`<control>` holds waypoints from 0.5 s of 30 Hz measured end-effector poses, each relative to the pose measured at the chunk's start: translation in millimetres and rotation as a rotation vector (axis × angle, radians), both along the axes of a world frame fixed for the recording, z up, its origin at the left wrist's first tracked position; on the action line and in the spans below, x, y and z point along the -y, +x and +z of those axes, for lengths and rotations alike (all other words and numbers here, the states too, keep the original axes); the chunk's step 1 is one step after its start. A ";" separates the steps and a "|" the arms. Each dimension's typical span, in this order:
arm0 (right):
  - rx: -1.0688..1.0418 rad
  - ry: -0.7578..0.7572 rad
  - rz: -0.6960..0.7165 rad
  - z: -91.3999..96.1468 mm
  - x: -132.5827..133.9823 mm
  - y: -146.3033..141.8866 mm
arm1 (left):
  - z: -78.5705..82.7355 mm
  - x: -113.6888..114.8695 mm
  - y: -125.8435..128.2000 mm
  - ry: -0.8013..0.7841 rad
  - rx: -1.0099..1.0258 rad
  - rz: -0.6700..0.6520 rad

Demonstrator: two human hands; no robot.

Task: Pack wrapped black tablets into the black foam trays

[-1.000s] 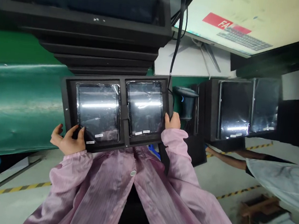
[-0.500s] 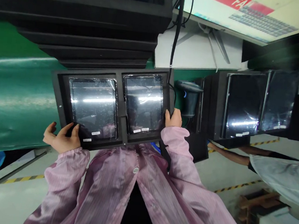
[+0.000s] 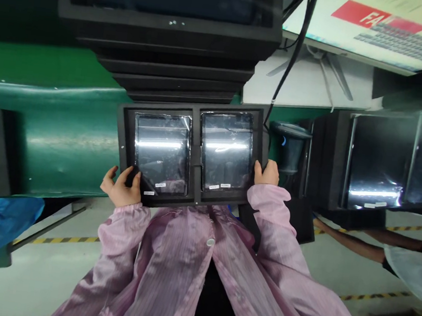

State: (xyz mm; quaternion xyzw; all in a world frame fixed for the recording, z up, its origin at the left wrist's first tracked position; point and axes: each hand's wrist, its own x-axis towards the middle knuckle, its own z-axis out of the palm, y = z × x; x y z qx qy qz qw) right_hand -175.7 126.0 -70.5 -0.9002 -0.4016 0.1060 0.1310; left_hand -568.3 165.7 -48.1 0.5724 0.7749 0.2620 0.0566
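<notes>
A black foam tray (image 3: 195, 169) lies in front of my body with two compartments. In its left compartment rests a tablet-like screen (image 3: 161, 159) in clear film. A similar wrapped screen (image 3: 226, 154) fills the right one, and both carry small white labels low down. My left hand (image 3: 123, 186) is at the tray's lower left corner, its thumb and some fingers over the rim and the others spread outside. My right hand (image 3: 267, 173) grips the right edge, thumb on top and fingers curled round the side.
Stacked black trays (image 3: 176, 59) stand behind. A handheld scanner (image 3: 291, 149) is right of my tray, near another tray of wrapped screens (image 3: 378, 160). A monitor (image 3: 409, 28) shows red at upper right. A co-worker's arm (image 3: 349, 243) reaches in from the right. The tabletop (image 3: 65, 147) is green.
The whole view has shifted, so the tray, hands and surroundings appear further right. A dark tray edge has come into view at left. Both hands keep their places on the tray.
</notes>
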 end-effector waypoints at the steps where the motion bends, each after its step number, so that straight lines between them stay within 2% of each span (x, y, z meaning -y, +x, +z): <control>1: 0.001 0.001 -0.001 -0.2 -0.4 0.0 | 0.2 0.1 -2.3 -0.004 0.014 -0.003; 4: 0.006 0.007 -0.005 -1.9 -1.4 1.0 | -0.3 0.4 -10.7 -0.064 0.095 0.004; 8: 0.012 0.022 0.013 -8.2 -0.5 6.6 | -1.9 1.0 -19.4 -0.240 0.183 0.035; 10: 0.017 0.017 0.030 -11.7 1.2 10.2 | -2.5 1.6 -21.2 -0.295 0.181 0.007; 15: 0.015 -0.006 0.033 -14.4 1.3 11.8 | -4.4 -0.7 -22.4 -0.320 0.101 -0.063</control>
